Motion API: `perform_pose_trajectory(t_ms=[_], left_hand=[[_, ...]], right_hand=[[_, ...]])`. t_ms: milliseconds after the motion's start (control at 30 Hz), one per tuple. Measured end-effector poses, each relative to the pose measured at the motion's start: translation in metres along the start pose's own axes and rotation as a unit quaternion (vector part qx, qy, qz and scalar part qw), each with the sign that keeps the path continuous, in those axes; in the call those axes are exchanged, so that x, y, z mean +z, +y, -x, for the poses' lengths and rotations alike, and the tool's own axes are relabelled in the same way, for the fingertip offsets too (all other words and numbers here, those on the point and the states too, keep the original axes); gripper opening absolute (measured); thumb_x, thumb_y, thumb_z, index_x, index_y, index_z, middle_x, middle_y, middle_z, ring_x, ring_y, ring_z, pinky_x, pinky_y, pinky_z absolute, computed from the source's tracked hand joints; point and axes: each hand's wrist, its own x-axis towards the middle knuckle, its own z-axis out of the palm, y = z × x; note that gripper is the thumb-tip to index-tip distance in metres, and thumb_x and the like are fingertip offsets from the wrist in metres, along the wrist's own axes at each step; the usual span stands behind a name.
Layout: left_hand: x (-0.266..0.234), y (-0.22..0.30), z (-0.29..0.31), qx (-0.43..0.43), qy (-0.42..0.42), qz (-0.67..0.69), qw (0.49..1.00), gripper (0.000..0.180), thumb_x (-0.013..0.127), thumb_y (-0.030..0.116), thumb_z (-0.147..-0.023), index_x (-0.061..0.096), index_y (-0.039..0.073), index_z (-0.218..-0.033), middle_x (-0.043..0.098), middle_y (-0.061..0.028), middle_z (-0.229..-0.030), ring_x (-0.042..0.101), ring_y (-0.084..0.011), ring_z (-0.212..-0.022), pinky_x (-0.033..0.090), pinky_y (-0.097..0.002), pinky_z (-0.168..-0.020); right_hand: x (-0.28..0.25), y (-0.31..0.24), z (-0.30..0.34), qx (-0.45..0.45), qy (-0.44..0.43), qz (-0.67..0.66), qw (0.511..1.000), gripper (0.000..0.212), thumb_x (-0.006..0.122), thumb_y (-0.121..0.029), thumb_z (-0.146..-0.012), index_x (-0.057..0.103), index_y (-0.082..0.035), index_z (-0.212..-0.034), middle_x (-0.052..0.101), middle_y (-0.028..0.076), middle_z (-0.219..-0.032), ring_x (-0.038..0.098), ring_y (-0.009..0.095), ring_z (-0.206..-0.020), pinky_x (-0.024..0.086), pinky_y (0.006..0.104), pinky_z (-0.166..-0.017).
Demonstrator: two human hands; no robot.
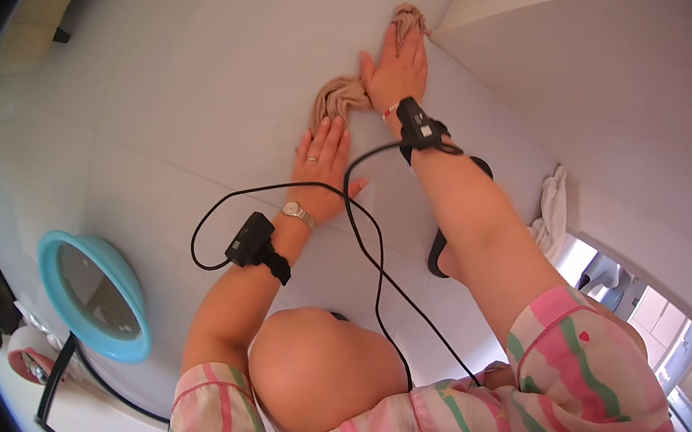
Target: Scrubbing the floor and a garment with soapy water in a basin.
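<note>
A crumpled beige-brown cloth (338, 96) lies on the pale floor (175, 90). My left hand (319, 172) rests flat at its near end, fingers stretched out and fingertips touching the fabric. Farther up and to the right, my right hand (396, 78) presses down with straight fingers, and a bunched end of fabric sticks out past its fingertips. Whether this is one cloth or two, I cannot tell, since the right hand covers the middle. Black devices (252, 239) are strapped to both wrists, with a black cable (381, 246) looping between my arms.
To the left stands a light-blue basin (136, 306) with greyish water in it. A pale panel (590, 91) rises at the right, with a white cloth (550, 206) at its foot. My knee (321, 366) is bent near me, and a black slipper (436, 255) shows below my right forearm.
</note>
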Motion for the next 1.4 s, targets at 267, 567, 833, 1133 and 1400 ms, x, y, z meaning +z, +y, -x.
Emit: perform_pose_trajectory(t_ms=[267,567,833,1133,1400], left_hand=[[0.028,0.025,0.023,0.060,-0.057,0.054,0.995,0.080,0.071,0.046,-0.082,0.049,-0.004,-0.141,0.035,-0.0188,-0.158,0.027,-0.0336,-0.150,0.024,-0.0501,-0.120],[-0.084,-0.168,0.091,-0.009,-0.064,0.099,0.993,0.070,0.079,0.032,-0.066,0.062,0.004,-0.127,0.056,-0.0089,-0.136,0.046,-0.0272,-0.136,0.039,-0.0446,-0.112],[-0.098,-0.231,0.000,-0.309,0.148,0.020,0.939,0.051,0.061,0.009,-0.083,0.055,0.003,-0.133,0.049,-0.0194,-0.142,0.043,-0.0447,-0.135,0.036,-0.0580,-0.110],[-0.100,-0.196,-0.112,-0.148,0.079,0.031,0.985,0.052,0.059,0.003,-0.082,0.056,0.006,-0.135,0.046,-0.0121,-0.152,0.041,-0.0314,-0.143,0.033,-0.0521,-0.116],[-0.107,-0.214,-0.107,0.011,0.036,0.083,0.996,0.048,0.059,0.010,-0.083,0.060,0.007,-0.131,0.051,-0.0091,-0.147,0.043,-0.0258,-0.142,0.033,-0.0455,-0.118]], right_hand=[[-0.013,0.014,0.090,0.148,-0.037,0.037,0.988,0.077,0.065,-0.040,-0.090,0.039,-0.002,-0.151,0.035,0.034,-0.150,0.032,0.052,-0.140,0.029,0.0567,-0.116],[0.049,-0.180,0.011,-0.346,-0.258,-0.304,0.850,0.044,0.068,-0.019,-0.083,0.064,-0.016,-0.127,0.042,0.010,-0.153,0.041,0.036,-0.136,0.034,0.0557,-0.112],[0.164,-0.351,-0.204,-0.515,-0.278,-0.243,0.774,0.058,0.053,-0.027,-0.093,0.046,-0.019,-0.150,0.032,0.003,-0.164,0.032,0.027,-0.148,0.024,0.0551,-0.119],[0.131,-0.147,-0.243,-0.127,-0.081,-0.038,0.988,0.077,0.068,-0.035,-0.085,0.039,-0.004,-0.150,0.036,0.026,-0.155,0.030,0.043,-0.147,0.028,0.0596,-0.115],[0.091,-0.141,-0.140,0.057,-0.132,-0.012,0.990,0.073,0.065,-0.030,-0.092,0.035,0.004,-0.150,0.030,0.038,-0.151,0.025,0.056,-0.142,0.024,0.0615,-0.117]])
